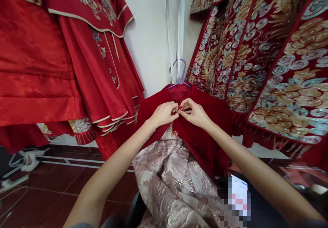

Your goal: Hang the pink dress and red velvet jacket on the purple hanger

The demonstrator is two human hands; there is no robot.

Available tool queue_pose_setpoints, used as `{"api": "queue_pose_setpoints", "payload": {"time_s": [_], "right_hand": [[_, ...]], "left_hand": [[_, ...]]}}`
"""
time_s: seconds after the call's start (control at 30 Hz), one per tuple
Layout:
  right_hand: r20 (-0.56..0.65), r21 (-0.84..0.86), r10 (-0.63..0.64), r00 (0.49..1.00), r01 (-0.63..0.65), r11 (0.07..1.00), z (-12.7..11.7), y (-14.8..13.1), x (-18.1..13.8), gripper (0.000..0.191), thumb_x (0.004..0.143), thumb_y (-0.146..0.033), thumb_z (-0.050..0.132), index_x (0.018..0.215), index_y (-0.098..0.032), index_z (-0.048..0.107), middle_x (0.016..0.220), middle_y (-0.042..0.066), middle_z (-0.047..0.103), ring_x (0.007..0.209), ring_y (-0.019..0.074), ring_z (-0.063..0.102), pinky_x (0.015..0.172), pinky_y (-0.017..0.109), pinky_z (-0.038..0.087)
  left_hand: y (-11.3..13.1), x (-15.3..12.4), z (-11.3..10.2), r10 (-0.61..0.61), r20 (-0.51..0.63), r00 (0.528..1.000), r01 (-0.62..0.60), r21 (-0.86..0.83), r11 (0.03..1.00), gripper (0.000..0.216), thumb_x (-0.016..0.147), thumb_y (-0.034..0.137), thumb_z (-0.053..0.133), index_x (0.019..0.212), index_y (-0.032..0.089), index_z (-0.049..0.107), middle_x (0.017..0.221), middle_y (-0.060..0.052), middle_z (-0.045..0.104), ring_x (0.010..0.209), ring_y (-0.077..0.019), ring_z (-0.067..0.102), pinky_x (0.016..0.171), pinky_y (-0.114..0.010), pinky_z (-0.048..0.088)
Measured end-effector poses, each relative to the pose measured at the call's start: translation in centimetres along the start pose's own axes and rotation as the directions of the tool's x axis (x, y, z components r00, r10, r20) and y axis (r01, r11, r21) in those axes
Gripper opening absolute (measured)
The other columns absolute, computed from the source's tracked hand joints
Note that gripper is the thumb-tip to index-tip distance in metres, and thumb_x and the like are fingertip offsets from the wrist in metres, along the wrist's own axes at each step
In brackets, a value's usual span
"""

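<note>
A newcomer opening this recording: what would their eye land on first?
Probably the dark red jacket on a purple hanger at centre, where the left hand and right hand meet at its front, below the collar. Next, perhaps, the densely embroidered garments at the picture's right, then the shiny pale patterned cloth below the jacket.

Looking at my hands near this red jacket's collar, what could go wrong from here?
The beaded ornament at the right hand's fingertips is small, with the left hand close beside it, so it might slip from the fingers.
The red jacket hangs on a thin purple hanger; a hard tug might pull it askew.
The lower ornament sits close to the shiny patterned fabric and could snag it.
</note>
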State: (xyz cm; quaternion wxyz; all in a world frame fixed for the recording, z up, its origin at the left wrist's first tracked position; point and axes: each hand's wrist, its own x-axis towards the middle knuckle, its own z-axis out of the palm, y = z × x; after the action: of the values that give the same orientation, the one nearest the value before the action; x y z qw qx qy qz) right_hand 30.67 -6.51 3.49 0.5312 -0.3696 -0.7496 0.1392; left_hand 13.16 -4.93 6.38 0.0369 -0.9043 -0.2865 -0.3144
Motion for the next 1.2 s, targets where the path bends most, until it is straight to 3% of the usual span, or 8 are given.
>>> {"api": "queue_pose_setpoints", "payload": {"time_s": [0.23,0.37,0.57,0.63,0.77,0.97,1.1,1.2], "right_hand": [[0.028,0.011,0.012,1.000,-0.012,1.000,0.4,0.4,0.8,0.020,0.072,-0.023,0.057,0.088,-0.022,0.045,0.081,-0.001,0.058,0.073,0.0140,0.061,0.068,0.029,0.055],[-0.107,0.009,0.049,0.993,-0.048,0.999,1.5,0.9,0.4,0.021,0.075,-0.027,0.057,0.091,-0.021,0.045,0.086,0.001,0.057,0.072,0.0142,0.058,0.065,0.029,0.053],[-0.567,0.090,0.126,0.814,-0.091,0.992,5.0,-0.3,-6.9,0.024,0.084,-0.031,0.051,0.106,-0.025,0.045,0.109,0.009,0.051,0.093,0.0200,0.056,0.078,0.037,0.052],[-0.501,-0.031,0.091,0.860,-0.123,0.992,6.5,-0.6,-9.4,0.035,0.079,-0.031,0.059,0.111,-0.025,0.045,0.112,0.011,0.050,0.102,0.0255,0.052,0.085,0.045,0.049],[-0.334,-0.251,0.014,0.942,-0.104,0.962,8.5,0.4,-11.4,0.060,0.073,-0.022,0.060,0.129,-0.025,0.040,0.130,0.013,0.043,0.120,0.0336,0.042,0.098,0.059,0.036],[-0.509,-0.023,0.155,0.847,-0.194,0.981,6.6,2.0,-10.8,0.031,0.086,-0.023,0.045,0.117,-0.021,0.052,0.113,0.010,0.059,0.100,0.0221,0.058,0.090,0.043,0.047],[-0.546,0.159,0.241,0.802,-0.183,0.970,4.1,-1.4,-10.3,0.028,0.089,-0.028,0.046,0.113,-0.019,0.057,0.118,0.009,0.062,0.112,0.0204,0.056,0.100,0.040,0.042],[-0.349,0.270,0.191,0.918,-0.097,0.958,4.8,-4.6,-9.5,0.030,0.090,-0.026,0.046,0.117,-0.023,0.058,0.123,0.006,0.061,0.114,0.0181,0.056,0.099,0.035,0.044]], "left_hand": [[0.2,0.4,0.3,-0.008,0.017,1.000,0.008,-0.022,1.000,0.010,0.073,0.014,0.052,0.075,0.020,0.060,0.073,-0.001,0.057,0.068,-0.0151,0.054,0.065,-0.026,0.042],[1.5,-0.7,0.6,-0.138,-0.076,0.988,0.132,-0.070,0.989,0.011,0.079,0.018,0.052,0.084,0.020,0.062,0.084,-0.005,0.063,0.077,-0.0172,0.059,0.073,-0.029,0.047],[2.5,-6.2,2.2,-0.590,-0.182,0.786,0.389,-0.597,0.702,0.028,0.086,0.037,0.053,0.108,0.019,0.057,0.102,-0.008,0.067,0.094,-0.0166,0.063,0.084,-0.030,0.051],[2.2,-7.9,3.0,-0.643,-0.145,0.752,0.433,-0.627,0.648,0.024,0.089,0.038,0.047,0.096,0.019,0.061,0.101,-0.007,0.068,0.096,-0.0169,0.063,0.088,-0.031,0.049],[1.7,-9.4,4.3,-0.598,0.031,0.801,0.479,-0.633,0.608,0.024,0.089,0.036,0.046,0.088,0.019,0.063,0.094,-0.006,0.069,0.089,-0.0176,0.064,0.084,-0.032,0.050],[1.8,-9.5,6.0,-0.461,0.104,0.881,0.419,-0.625,0.659,0.024,0.088,0.024,0.046,0.107,0.021,0.061,0.104,-0.006,0.063,0.097,-0.0159,0.058,0.092,-0.032,0.046],[1.7,-9.2,8.6,-0.444,0.045,0.895,0.365,-0.645,0.671,0.039,0.085,0.015,0.046,0.123,0.020,0.054,0.117,-0.009,0.055,0.107,-0.0168,0.054,0.102,-0.036,0.039],[1.9,-8.9,10.6,-0.465,-0.040,0.884,0.306,-0.702,0.643,0.043,0.080,0.014,0.050,0.123,0.018,0.054,0.121,-0.011,0.054,0.114,-0.0209,0.052,0.104,-0.039,0.038]]}}
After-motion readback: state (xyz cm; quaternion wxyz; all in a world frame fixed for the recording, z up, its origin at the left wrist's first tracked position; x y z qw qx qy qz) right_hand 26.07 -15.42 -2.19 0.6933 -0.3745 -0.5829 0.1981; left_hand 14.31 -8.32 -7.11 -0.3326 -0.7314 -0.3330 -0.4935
